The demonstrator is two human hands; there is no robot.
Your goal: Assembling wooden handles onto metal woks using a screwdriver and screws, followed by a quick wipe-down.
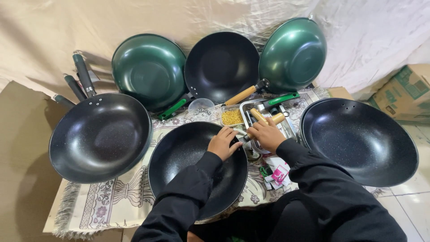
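Left hand (222, 142) fingers spread on black wok (179, 157) rim, right hand (267, 133) clamped on wooden handle (274, 119).

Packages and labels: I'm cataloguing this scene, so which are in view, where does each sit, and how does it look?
Cardboard box: far right on the floor, brown with green printed panels.
Small packets: on the patterned cloth just below the right hand, white with pink print.
No screens or signs visible.

hidden: black pan (179, 157) rim under left hand (222, 143) | tool in right hand (268, 133) unclear | cardboard box (403, 92) cut off
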